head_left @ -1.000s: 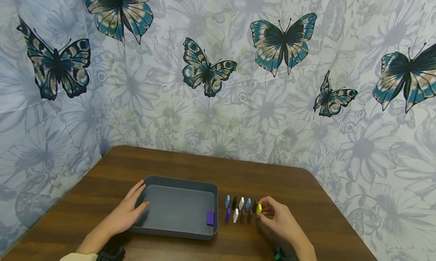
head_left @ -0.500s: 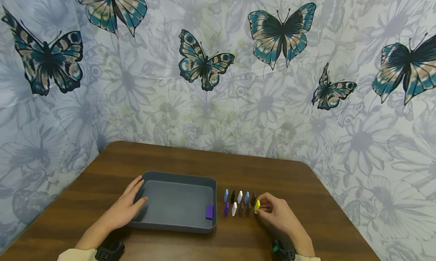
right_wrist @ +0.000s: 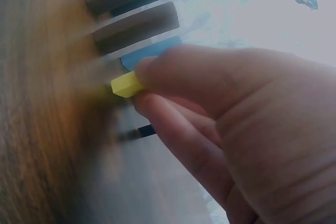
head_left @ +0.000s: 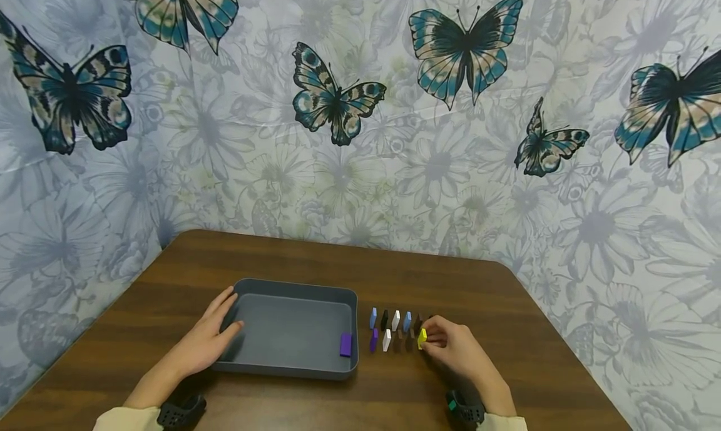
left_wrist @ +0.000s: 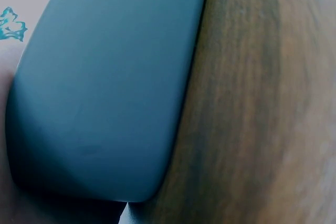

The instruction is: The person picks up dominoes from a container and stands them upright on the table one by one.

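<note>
My right hand [head_left: 459,351] pinches a yellow domino [head_left: 422,339] between thumb and fingers, at the right end of the near row of standing dominoes. In the right wrist view, the yellow domino [right_wrist: 126,84] pokes out past the fingertips, with brown [right_wrist: 136,27] and blue [right_wrist: 149,52] dominoes close by. My left hand [head_left: 204,348] rests with extended fingers on the left side of a grey tray [head_left: 293,285]. A purple domino [head_left: 346,344] lies flat inside that tray near its right wall. Whether the yellow domino touches the table cannot be told.
Two rows of upright dominoes stand right of the tray: light blue [head_left: 373,318], black [head_left: 384,319], white [head_left: 396,320], blue [head_left: 407,321] and dark ones behind; purple [head_left: 374,340], white [head_left: 387,340] and brown [head_left: 399,339] in front. A butterfly-patterned wall backs the wooden table [head_left: 270,403].
My right hand has brought the yellow domino slightly left and lower, nearer the end of the front row. The head view has tilted down a little. My left hand stays on the tray.
</note>
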